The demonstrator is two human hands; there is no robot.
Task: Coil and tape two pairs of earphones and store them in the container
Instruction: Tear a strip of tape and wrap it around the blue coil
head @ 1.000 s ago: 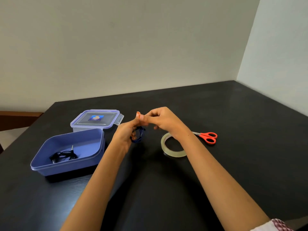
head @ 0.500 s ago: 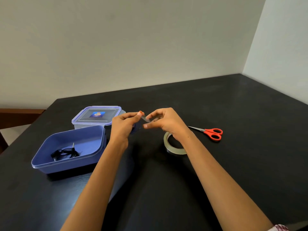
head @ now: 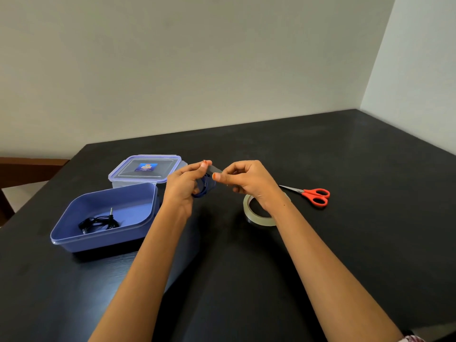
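My left hand [head: 185,186] holds a coil of dark blue earphones [head: 203,188] above the table, and its thumb and forefinger pinch one end of a short strip of clear tape [head: 215,169]. My right hand [head: 246,180] pinches the other end of that strip, stretched just above the coil. A coiled black pair of earphones [head: 97,223] lies inside the open blue container [head: 81,240] at the left. The roll of clear tape [head: 256,218] lies flat on the table under my right wrist.
The container's clear lid [head: 145,170] lies behind the container. Red-handled scissors [head: 314,195] rest to the right of the tape roll. The black table [head: 345,243] meets walls at the back and right; a wooden chair back [head: 27,169] shows at far left.
My hands have drawn slightly apart, stretching the tape strip between them. The blue coil has come back into sight under my left fingers.
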